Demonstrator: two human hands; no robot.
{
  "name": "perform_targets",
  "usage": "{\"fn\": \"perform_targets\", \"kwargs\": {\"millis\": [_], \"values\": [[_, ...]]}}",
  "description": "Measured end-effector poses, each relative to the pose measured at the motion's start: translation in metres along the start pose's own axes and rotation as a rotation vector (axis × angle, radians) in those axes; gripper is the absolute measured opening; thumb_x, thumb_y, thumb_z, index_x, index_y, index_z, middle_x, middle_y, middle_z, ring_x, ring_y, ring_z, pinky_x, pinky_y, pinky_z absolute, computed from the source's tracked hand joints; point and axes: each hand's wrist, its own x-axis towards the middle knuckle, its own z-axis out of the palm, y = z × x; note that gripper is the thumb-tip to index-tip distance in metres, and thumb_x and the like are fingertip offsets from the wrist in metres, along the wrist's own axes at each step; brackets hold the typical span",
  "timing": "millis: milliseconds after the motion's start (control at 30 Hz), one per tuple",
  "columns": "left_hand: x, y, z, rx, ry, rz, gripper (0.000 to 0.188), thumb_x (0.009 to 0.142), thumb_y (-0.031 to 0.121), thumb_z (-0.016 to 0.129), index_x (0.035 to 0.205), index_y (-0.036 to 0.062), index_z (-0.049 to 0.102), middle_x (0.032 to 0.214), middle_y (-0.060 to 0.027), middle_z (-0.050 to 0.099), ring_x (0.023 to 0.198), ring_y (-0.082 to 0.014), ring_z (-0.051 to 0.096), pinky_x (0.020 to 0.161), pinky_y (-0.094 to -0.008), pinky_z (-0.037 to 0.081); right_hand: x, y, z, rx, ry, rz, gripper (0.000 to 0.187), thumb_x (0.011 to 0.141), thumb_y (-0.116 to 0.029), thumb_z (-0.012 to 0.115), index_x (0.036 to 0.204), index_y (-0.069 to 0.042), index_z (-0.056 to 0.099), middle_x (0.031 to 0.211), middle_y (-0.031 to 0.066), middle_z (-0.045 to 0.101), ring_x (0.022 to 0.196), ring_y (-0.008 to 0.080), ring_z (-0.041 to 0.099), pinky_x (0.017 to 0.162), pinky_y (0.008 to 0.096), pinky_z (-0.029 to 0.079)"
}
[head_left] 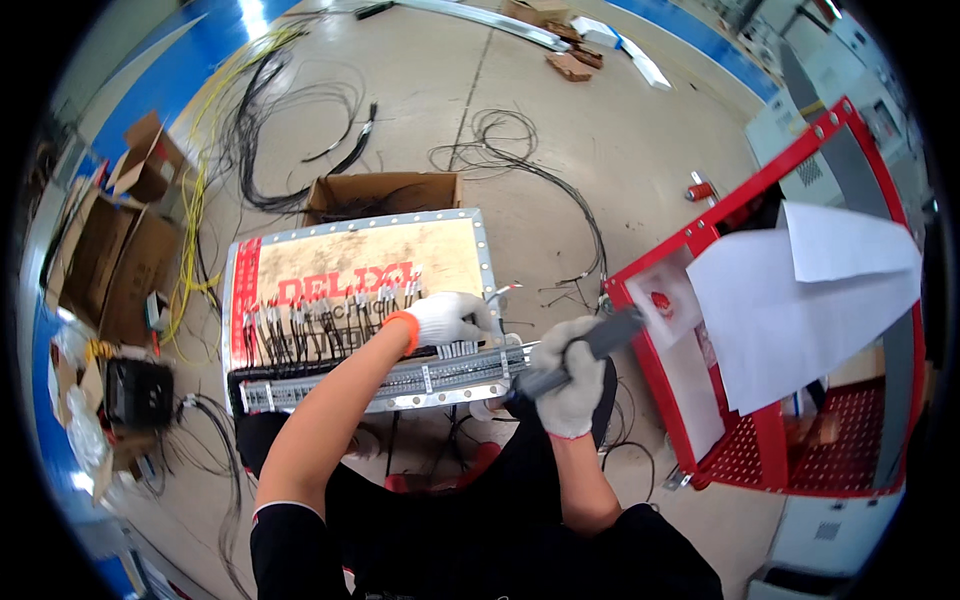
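Observation:
Across my knees lies a metal-edged panel (350,255) with a cardboard-like face and red lettering. Along its near side runs a rail of grey terminal blocks (400,378). Behind the rail, a row of black wires (320,325) with white marker sleeves fans out. My left hand (452,318), in a white glove with an orange cuff, is over the rail's right part, its fingers bent together; what they pinch is hidden. A wire end (508,289) shows just beyond them. My gloved right hand (572,385) grips a dark grey power screwdriver (610,335), its front toward the rail's right end.
A red-framed cart (770,440) with white paper sheets (800,300) stands close on the right. Behind the panel is an open cardboard box (385,188). Black cables (250,150) and a yellow cable (195,220) trail over the floor. More cartons (110,250) stand left, by a black case (140,393).

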Motion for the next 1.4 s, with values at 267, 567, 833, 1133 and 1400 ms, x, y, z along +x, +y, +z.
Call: {"fn": "perform_targets", "kwargs": {"millis": [267,567,833,1133,1400], "values": [[0.019,-0.003,-0.003,-0.333,0.241,-0.105,0.044,0.103,0.031,0.053,0.133,-0.0002,0.058,0.121,-0.007,0.065,0.108,-0.0125,0.059,0.097,-0.0277,0.046,-0.044,0.058,-0.046,-0.631,0.139,0.304,0.02,0.088,-0.012,0.07,0.102,0.001,0.062,0.085,0.0066,0.069,0.078,0.0144,0.066,0.077,0.0305,0.052],[0.028,0.013,-0.009,-0.486,-0.031,-0.071,0.028,0.095,0.018,0.066,0.116,-0.0004,0.07,0.106,-0.0076,0.073,0.101,-0.0135,0.065,0.092,-0.0278,0.05,-0.042,0.058,-0.051,-0.491,0.119,0.243,0.015,0.088,-0.006,0.063,0.1,0.003,0.064,0.091,0.0112,0.07,0.079,0.0175,0.068,0.075,0.0314,0.055],[0.031,0.019,-0.017,0.239,-0.269,-0.029,0.016,0.078,0.014,0.077,0.094,0.0124,0.079,0.098,-0.0056,0.071,0.097,-0.0221,0.065,0.088,-0.0327,0.05,-0.044,0.061,-0.061,-0.154,0.161,0.235,0.011,0.089,-0.001,0.059,0.099,0.004,0.062,0.09,0.0129,0.068,0.077,0.0205,0.068,0.073,0.0352,0.057],[0.038,0.015,-0.01,0.467,-0.241,0.079,0.021,0.08,0.016,0.071,0.1,0.014,0.078,0.096,-0.0094,0.073,0.094,-0.0289,0.066,0.087,-0.0379,0.051,-0.044,0.06,-0.058,-0.117,0.142,0.234,0.011,0.088,0.002,0.057,0.099,0.002,0.056,0.093,0.0147,0.067,0.077,0.0219,0.067,0.073,0.0371,0.057],[0.028,0.042,-0.024,0.243,-0.235,0.053,0.025,0.087,0.017,0.069,0.111,0.0109,0.073,0.104,-0.0123,0.072,0.098,-0.0279,0.067,0.089,-0.0359,0.051,-0.042,0.059,-0.058,-0.149,0.116,0.213,0.012,0.088,0.002,0.057,0.099,0.0,0.054,0.092,0.0153,0.067,0.076,0.0219,0.067,0.073,0.0374,0.057]]}}
